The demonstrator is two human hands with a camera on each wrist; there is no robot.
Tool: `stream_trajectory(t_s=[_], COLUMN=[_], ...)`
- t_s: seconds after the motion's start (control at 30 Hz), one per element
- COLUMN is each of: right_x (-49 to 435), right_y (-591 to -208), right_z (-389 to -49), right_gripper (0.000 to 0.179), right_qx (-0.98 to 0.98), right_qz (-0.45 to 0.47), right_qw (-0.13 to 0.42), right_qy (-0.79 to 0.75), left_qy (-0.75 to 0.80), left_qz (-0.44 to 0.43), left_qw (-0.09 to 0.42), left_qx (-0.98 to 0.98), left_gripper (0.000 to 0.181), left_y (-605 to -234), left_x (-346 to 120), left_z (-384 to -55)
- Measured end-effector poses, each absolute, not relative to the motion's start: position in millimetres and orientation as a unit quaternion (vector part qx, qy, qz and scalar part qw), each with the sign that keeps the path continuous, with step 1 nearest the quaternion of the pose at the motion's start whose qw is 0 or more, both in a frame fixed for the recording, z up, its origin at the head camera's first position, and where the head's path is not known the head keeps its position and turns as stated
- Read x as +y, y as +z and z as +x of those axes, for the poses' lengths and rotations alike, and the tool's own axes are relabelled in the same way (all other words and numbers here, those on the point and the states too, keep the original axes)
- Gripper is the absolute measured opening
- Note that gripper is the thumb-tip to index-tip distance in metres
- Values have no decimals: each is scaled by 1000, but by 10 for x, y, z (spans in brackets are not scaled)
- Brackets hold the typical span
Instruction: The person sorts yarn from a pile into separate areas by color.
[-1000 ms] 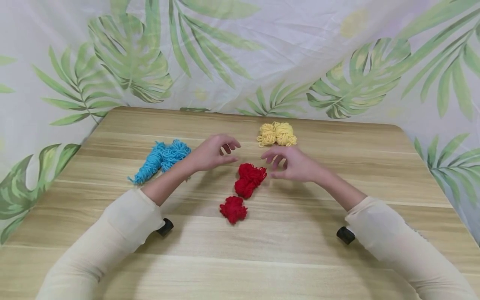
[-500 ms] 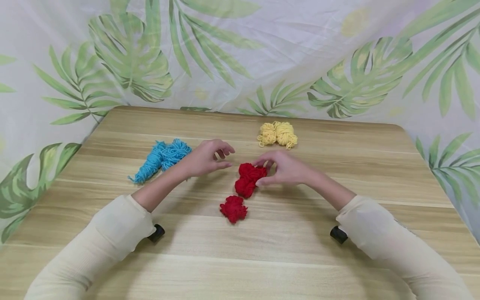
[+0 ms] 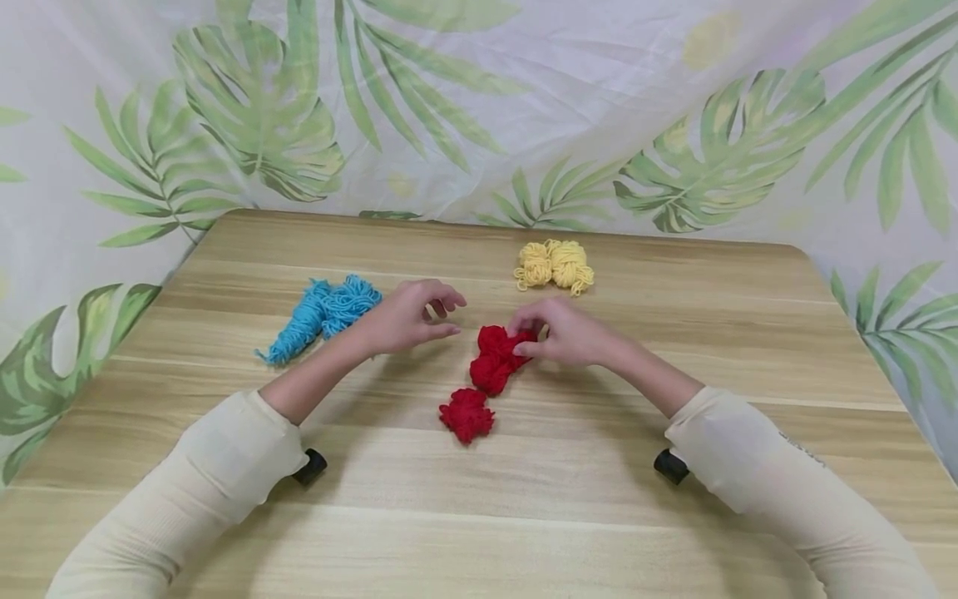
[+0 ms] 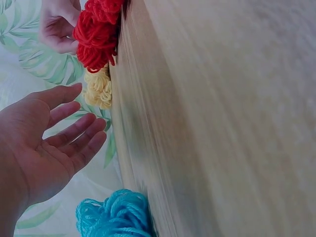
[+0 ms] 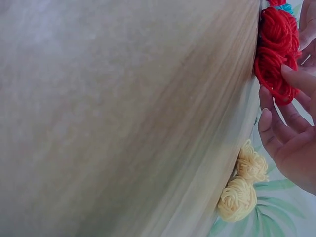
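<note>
My right hand [image 3: 570, 333] pinches the right end of a red yarn bundle [image 3: 490, 373] in the middle of the table. In the right wrist view its thumb lies on the red yarn [image 5: 279, 30], with the fingers behind and below. A separate red yarn ball [image 3: 466, 416] sits just in front of that bundle. My left hand [image 3: 407, 316] hovers to the left of the red bundle, holding nothing, its fingers relaxed and the thumb apart, as the left wrist view shows too. Blue yarn bundles [image 3: 303, 323] lie beside the left wrist, partly behind it.
Two yellow yarn balls [image 3: 554, 266] rest together near the back edge, beyond my right hand. The wooden table [image 3: 479, 516] has rounded far corners, and a leaf-print cloth [image 3: 479, 108] hangs behind it. A black wrist device [image 3: 671, 467] shows beneath the right sleeve.
My right hand has come down and left from above onto the red bundle and now pinches its end. The left hand has drawn slightly left and lower. The yarn has stayed put.
</note>
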State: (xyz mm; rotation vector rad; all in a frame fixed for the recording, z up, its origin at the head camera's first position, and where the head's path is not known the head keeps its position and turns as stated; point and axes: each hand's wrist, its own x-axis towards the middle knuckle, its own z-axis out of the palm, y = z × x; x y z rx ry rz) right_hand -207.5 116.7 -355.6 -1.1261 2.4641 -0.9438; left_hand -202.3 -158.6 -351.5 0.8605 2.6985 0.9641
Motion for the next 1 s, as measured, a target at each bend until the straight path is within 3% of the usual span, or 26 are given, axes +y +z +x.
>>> stream_trajectory(t_s=[1.0], right_x=[1555], right_y=[-3528], right_z=[-2099], right_gripper=[5], right_qx=[856], right_qz=[-357], right_qw=[92], right_qy=[-363], left_qy=[350], left_qz=[296], left_qw=[101], left_qx=[883], left_gripper=[36], left_y=[-3457], left_x=[-1603], left_z=[-2002])
